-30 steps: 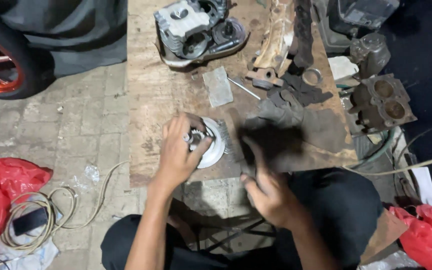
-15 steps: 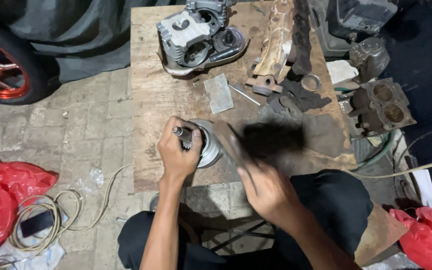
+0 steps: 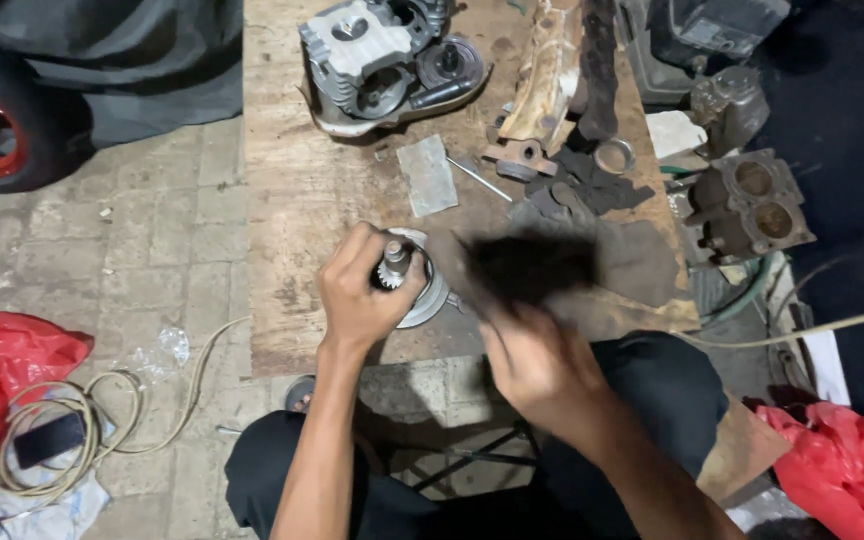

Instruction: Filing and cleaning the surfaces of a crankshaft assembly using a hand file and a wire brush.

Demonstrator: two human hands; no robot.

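While the person sits at the near edge of a worn wooden board (image 3: 292, 200), the left hand (image 3: 362, 290) is wrapped around a round metal engine part with a small gear shaft (image 3: 395, 262) sticking up out of it. The fingers curl over the top and press it down near the near edge of the board, a bit left of the middle. The right hand (image 3: 542, 365) is closed on a dark rag (image 3: 527, 265) that is blurred, just to the right of the part. The part looks hard, heavy and stiff, and it may be oily, so it could slip; the wide round rim seems the best place to hold it, not the thin shaft. The rag looks soft and light. At the far edge lies a grey cylinder head (image 3: 382, 60), with a flat grey metal plate (image 3: 427, 175) nearer the middle. Off the right edge sits an engine block with two round holes (image 3: 752, 205). Red plastic bags (image 3: 2, 370) lie on the floor at the left.
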